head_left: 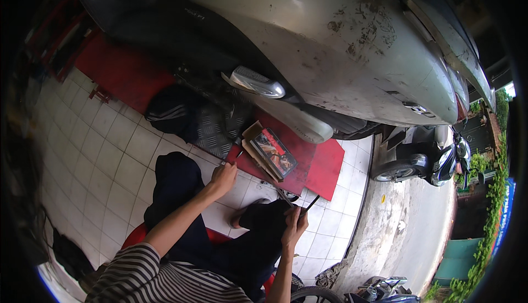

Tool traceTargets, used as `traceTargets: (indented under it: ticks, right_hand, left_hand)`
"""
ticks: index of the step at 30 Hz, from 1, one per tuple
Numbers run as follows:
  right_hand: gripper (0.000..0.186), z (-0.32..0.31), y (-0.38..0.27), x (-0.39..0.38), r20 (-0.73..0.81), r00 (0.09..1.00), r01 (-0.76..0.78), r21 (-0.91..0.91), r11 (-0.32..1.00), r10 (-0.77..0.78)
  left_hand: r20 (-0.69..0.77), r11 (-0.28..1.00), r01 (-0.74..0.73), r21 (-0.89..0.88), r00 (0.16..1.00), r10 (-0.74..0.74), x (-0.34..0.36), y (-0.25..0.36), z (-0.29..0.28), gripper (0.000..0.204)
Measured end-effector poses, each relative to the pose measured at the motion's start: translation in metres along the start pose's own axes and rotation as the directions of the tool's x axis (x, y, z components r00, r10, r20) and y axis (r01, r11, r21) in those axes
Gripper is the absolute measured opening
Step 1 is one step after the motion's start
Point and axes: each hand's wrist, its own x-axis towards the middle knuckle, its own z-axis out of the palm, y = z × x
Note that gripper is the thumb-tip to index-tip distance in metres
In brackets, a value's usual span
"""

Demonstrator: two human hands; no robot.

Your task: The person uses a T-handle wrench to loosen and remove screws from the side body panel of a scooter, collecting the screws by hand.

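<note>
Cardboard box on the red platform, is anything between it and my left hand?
Nothing visible stands in the way: in this view, only bare red platform shows between your left hand and the cardboard box, apart from the small dark item at your fingertips.

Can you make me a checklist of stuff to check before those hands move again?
1. Right hand gripping its dark thin tool: ok, fingers are closed on it.
2. Left hand gripping firmly: cannot tell, its fingers are too small to see clearly.
3. Gloves on: not ok, both hands are bare.
4. Cardboard box resting on the red platform: ok.
5. Silver scooter propped safely: cannot tell, no stand shows.
</note>
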Motion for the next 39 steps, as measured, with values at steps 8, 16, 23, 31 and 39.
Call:
traceTargets:
  ticks: [8, 16, 23, 31, 39]
  right_hand:
    - [0.036, 0.005, 0.007, 0.010, -0.020, 0.992, 0.117, -0.182, 0.976, -0.122]
    - [0.034, -0.005, 0.011, 0.021, -0.066, 0.994, 0.083, -0.118, 0.990, -0.091]
    - [0.031, -0.001, -0.003, 0.009, -0.087, 0.996, 0.011, 0.146, 0.989, 0.002]
    - [0.028, -0.081, -0.037, -0.049, -0.168, 0.977, 0.189, 0.383, 0.904, -0.133]
    - [0.019, -0.123, -0.077, -0.086, -0.242, 0.936, 0.344, 0.468, 0.814, -0.257]
  left_hand:
    - [-0.018, 0.979, 0.085, 0.186, 0.996, -0.084, 0.084, -0.038, 0.075, 0.021]
    - [0.038, 0.964, 0.047, 0.263, 0.998, -0.059, 0.067, -0.031, 0.067, 0.020]
    - [0.296, 0.905, 0.254, -0.340, 0.943, -0.153, -0.002, 0.037, -0.054, 0.017]
    - [-0.303, 0.914, -0.297, -0.278, 0.930, 0.210, -0.083, 0.064, -0.181, 0.012]
    - [-0.472, 0.841, -0.530, -0.108, 0.772, 0.426, -0.121, 0.102, -0.250, 0.015]
